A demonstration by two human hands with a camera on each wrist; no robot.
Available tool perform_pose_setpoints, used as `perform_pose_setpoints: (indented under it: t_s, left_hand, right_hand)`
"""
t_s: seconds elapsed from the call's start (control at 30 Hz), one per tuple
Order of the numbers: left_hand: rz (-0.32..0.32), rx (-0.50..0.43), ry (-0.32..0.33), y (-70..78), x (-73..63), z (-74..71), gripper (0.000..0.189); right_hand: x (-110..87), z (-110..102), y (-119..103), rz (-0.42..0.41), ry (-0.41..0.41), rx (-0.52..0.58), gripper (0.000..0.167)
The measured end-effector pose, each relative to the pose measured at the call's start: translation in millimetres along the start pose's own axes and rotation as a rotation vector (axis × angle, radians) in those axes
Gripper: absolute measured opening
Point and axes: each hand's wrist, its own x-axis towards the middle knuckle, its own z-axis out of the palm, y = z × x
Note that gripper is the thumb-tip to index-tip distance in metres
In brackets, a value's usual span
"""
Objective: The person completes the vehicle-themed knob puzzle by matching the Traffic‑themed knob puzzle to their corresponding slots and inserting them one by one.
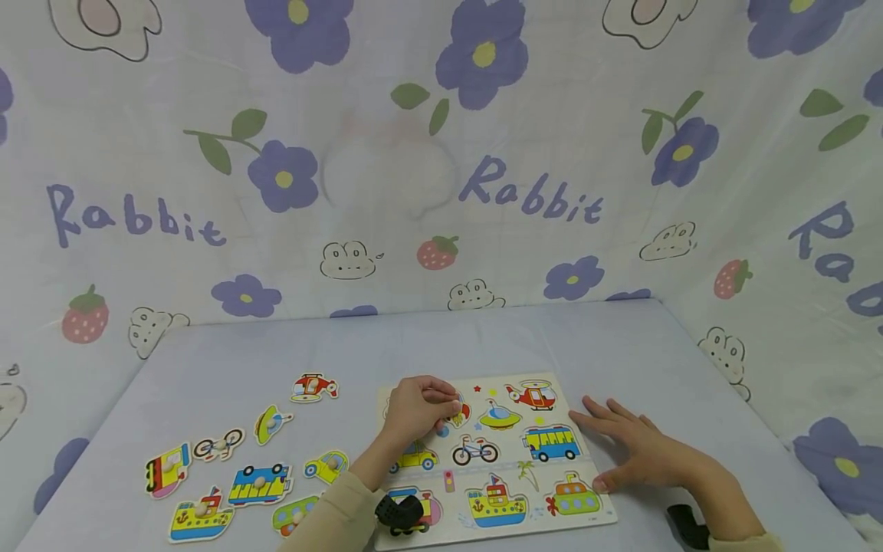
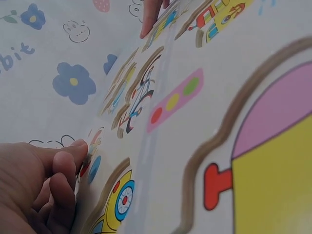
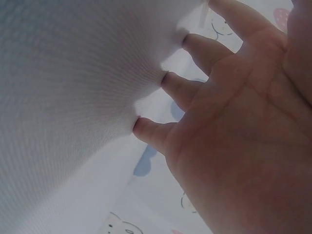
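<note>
The white puzzle board (image 1: 507,491) lies on the table with its vehicle pictures facing up. Near its top edge my left hand (image 1: 417,410) pinches a small rocket puzzle piece (image 1: 462,412), held right at the board. In the left wrist view, the thumb and curled fingers (image 2: 73,148) partly hide this piece. Spread at the board's right edge is my right hand (image 1: 641,448), the thumb at the edge by the submarine picture (image 1: 576,497). Its fingertips (image 3: 146,129) press on the white cloth in the right wrist view.
Several loose knobbed pieces lie left of the board, among them a helicopter (image 1: 314,387), a flying saucer (image 1: 270,424), a bicycle (image 1: 219,445), a bus (image 1: 260,484) and a ship (image 1: 200,521). A printed curtain (image 1: 386,192) hangs behind the table.
</note>
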Motion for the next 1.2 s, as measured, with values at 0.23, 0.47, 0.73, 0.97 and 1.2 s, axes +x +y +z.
perform_pose_setpoints:
  t_s: [0.23, 0.47, 0.73, 0.97, 1.2]
  left_hand:
    - [0.07, 0.046, -0.009, 5.8, -6.0, -5.0, 0.023]
    - [0.138, 0.09, -0.029, 18.0, -37.7, -53.9, 0.024]
    - [0.086, 0.272, 0.165, 10.2, -82.6, -141.4, 0.018]
    - [0.004, 0.33, 0.291, -4.6, -108.4, -194.7, 0.027]
    - [-0.032, 0.336, 0.358, -18.8, -122.9, -220.0, 0.034]
  right_hand:
    - [0.8, -0.3, 0.0, 0.01, -0.005, -0.005, 0.104]
    - [1.9, 0.3, -1.9, 0.016, -0.018, -0.011, 0.104]
    - [1.6, 0.7, -1.0, 0.022, -0.026, -0.021, 0.104]
    - [0.9, 0.0, -1.2, 0.028, -0.024, -0.03, 0.105]
    - [0.5, 1.0, -3.3, -0.006, -0.014, -0.028, 0.102]
